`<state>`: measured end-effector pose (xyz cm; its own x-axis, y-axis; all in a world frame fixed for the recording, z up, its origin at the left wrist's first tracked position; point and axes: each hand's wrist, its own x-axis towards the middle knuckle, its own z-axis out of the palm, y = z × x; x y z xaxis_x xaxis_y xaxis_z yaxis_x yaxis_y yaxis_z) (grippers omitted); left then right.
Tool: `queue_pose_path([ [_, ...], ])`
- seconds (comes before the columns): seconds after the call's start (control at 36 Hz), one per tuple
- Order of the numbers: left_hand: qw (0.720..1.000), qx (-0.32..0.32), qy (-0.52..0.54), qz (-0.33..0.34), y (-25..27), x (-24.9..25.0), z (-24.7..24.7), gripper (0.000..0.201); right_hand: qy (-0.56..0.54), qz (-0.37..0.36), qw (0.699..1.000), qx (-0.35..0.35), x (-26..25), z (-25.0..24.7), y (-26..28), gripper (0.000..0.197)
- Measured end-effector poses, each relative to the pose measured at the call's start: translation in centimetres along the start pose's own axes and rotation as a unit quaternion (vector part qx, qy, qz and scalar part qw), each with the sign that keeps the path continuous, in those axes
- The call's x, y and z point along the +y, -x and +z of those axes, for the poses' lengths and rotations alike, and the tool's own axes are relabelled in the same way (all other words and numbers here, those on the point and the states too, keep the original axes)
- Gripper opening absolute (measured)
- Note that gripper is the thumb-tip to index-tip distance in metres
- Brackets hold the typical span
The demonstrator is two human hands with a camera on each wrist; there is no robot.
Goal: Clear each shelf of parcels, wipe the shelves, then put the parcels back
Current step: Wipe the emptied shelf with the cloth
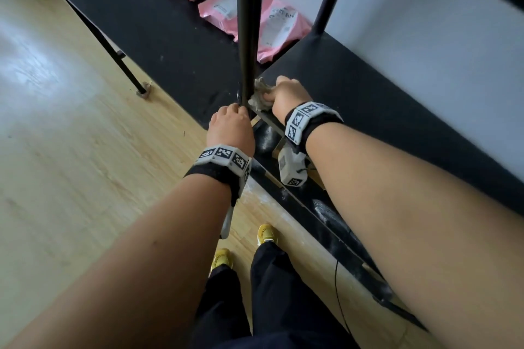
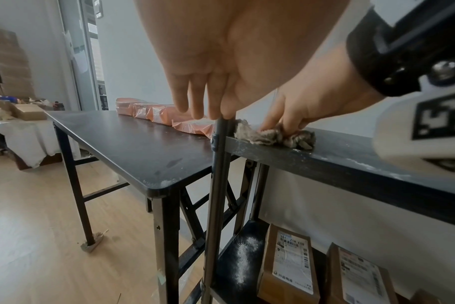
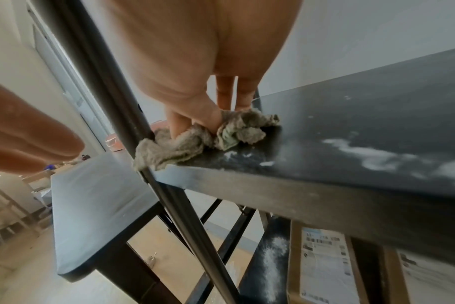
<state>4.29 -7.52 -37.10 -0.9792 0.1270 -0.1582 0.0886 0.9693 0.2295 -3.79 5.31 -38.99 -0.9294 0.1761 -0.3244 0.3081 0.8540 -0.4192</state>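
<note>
My right hand (image 1: 285,95) is gripping a crumpled grey rag (image 3: 203,136), fingers curled into it, and pressing it onto the left front corner of the black shelf (image 1: 368,99), right against the upright post (image 1: 248,22). A fold of the rag is hanging a little over the shelf's front edge beside that post. My left hand (image 1: 229,129) is holding the same post just below shelf level, its grip closed round the metal; from the left wrist view the fingers (image 2: 195,102) are pointing down along it.

White dusty smears are showing on the shelf top to the right of the rag and along its front lip. On the shelf below (image 2: 244,259), which carries its own white streak, brown cardboard parcels (image 2: 290,265) with printed labels are standing side by side. Pink bagged parcels (image 1: 224,5) are lying in a row on the black counter (image 1: 141,22) just left of the shelving unit, along its far side by the wall. Pale wooden floor (image 1: 71,164) is stretching out to the left.
</note>
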Motion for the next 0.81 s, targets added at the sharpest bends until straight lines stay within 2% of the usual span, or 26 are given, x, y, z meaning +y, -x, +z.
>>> queue_pose_path([
  [0.14,1.000,0.002,-0.004,0.017,0.5,0.0,-0.6,0.044,-0.017,-0.006,1.000,0.021,2.2,0.5,1.9,0.014],
  [0.25,1.000,0.003,-0.004,0.026,0.8,0.5,-1.0,0.044,-0.024,0.035,0.999,-0.010,2.4,-0.1,3.2,0.033],
  [0.28,1.000,0.004,-0.003,0.027,0.8,0.7,-1.0,0.042,-0.030,0.046,0.998,-0.022,2.4,-0.5,3.4,0.030],
  [0.36,1.000,0.006,0.001,0.029,1.0,1.1,-1.1,0.041,-0.038,0.031,0.998,-0.034,3.2,-1.6,4.3,0.001],
  [0.44,1.000,0.000,0.006,0.031,0.8,1.5,-0.9,0.043,-0.089,0.051,0.993,0.058,5.7,-3.0,4.2,0.015],
  [0.53,0.999,-0.008,0.012,0.030,0.7,1.9,-0.5,0.045,-0.007,0.076,0.990,0.116,8.2,-4.9,3.7,0.026],
  [0.58,0.999,-0.018,0.015,0.026,0.7,2.2,-0.1,0.045,0.030,0.115,0.985,0.125,9.9,-5.9,3.3,0.036],
  [0.67,0.999,-0.026,0.017,0.016,0.6,2.5,0.4,0.041,0.060,0.179,0.976,0.105,11.3,-6.0,2.9,0.034],
  [0.81,0.999,-0.032,0.015,0.015,0.9,2.7,0.9,0.038,0.044,0.188,0.978,0.082,9.9,-5.3,2.5,0.041],
])
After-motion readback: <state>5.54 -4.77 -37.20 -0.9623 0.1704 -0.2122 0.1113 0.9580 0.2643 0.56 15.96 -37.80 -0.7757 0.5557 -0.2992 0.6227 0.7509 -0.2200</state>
